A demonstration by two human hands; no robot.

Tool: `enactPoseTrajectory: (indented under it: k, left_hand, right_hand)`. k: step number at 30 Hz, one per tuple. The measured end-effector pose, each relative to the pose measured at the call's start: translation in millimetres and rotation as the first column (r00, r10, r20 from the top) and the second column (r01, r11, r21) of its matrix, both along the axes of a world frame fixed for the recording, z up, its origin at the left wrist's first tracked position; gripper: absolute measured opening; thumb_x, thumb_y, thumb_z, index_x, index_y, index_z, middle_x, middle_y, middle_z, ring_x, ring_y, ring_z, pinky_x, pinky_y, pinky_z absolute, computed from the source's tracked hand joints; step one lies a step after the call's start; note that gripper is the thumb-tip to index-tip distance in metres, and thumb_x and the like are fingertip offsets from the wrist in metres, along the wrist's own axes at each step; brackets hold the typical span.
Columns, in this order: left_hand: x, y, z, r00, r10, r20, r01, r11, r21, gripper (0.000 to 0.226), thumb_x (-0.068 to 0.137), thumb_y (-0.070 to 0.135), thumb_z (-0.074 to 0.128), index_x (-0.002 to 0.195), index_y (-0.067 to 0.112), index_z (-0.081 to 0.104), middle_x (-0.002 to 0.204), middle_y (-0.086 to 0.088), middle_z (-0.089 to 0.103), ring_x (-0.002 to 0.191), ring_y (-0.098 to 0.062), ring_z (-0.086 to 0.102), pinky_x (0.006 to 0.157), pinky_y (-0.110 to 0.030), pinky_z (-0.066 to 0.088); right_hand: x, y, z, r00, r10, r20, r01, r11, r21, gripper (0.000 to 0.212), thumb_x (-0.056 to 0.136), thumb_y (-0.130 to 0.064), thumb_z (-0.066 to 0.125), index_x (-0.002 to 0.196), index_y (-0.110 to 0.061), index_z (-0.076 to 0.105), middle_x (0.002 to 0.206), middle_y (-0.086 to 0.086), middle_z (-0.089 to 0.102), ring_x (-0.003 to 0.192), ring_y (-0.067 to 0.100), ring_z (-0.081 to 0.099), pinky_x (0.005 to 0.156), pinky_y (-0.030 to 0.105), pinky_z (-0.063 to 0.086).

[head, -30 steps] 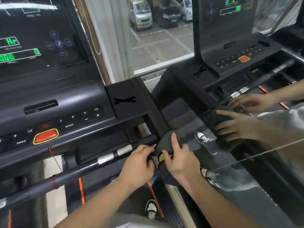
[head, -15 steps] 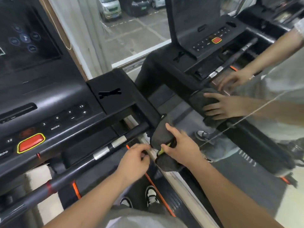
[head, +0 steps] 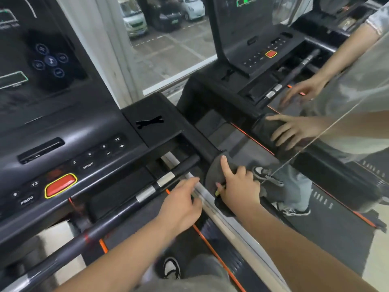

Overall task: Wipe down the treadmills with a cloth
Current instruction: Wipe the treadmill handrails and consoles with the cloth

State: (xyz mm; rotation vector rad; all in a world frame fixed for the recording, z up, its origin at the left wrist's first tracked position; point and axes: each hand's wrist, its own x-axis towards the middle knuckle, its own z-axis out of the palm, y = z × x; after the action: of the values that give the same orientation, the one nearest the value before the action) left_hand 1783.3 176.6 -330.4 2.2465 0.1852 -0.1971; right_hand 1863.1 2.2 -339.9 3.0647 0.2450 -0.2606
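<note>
Fingers of the right hand (head: pixel 237 186) are pressing one dark cloth (head: pixel 214 175) against the treadmill (head: pixel 63 131) armrest's right end, gripping it; the left hand (head: pixel 181 203), loosely open, is hovering beside the crossbar (head: pixel 117 209).

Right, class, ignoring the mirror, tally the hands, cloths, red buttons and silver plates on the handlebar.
Hands: 2, left hand, right hand
Cloth: 1
Red button: 1
Silver plates: 2
Total: 6
</note>
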Motion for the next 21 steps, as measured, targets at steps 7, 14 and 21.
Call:
enactPoseTrajectory:
  k: [7,14,21]
  left_hand:
    - [-19.7,-14.9,-1.2,0.999,0.043,-0.016,-0.043,0.999,-0.013,0.051,0.093,0.009,0.061,0.142,0.020,0.053,0.132,0.004,0.057,0.119,-0.012,0.059,0.097,-0.011,0.040]
    - [-38.0,-88.3,-1.0,0.972,0.220,-0.088,-0.234,0.948,-0.216,0.051,0.091,-0.014,0.055,0.097,0.037,0.052,0.094,0.017,0.059,0.075,0.020,0.058,0.073,-0.001,0.042]
    - [-55.1,-134.2,-23.2,0.940,0.287,-0.182,-0.327,0.912,-0.247,0.049,0.090,-0.008,0.057,0.117,0.032,0.053,0.106,0.010,0.062,0.085,-0.002,0.063,0.086,-0.010,0.045]
  right_hand:
    - [17.5,24.7,-0.7,0.998,0.063,0.008,-0.064,0.991,0.122,0.083,0.097,-0.060,0.049,0.160,-0.042,-0.003,0.134,0.016,0.045,0.114,0.038,0.051,0.085,0.047,0.048]
    - [-64.9,-95.8,-2.5,0.992,0.105,-0.077,-0.089,0.978,0.189,0.095,0.086,-0.052,0.063,0.158,-0.051,0.000,0.144,0.010,0.043,0.117,0.032,0.053,0.093,0.044,0.052]
    - [-84.7,-145.5,2.0,0.983,0.085,-0.165,-0.066,0.991,0.117,0.088,0.088,-0.059,0.059,0.156,-0.053,0.003,0.141,0.011,0.049,0.117,0.032,0.057,0.083,0.043,0.055]
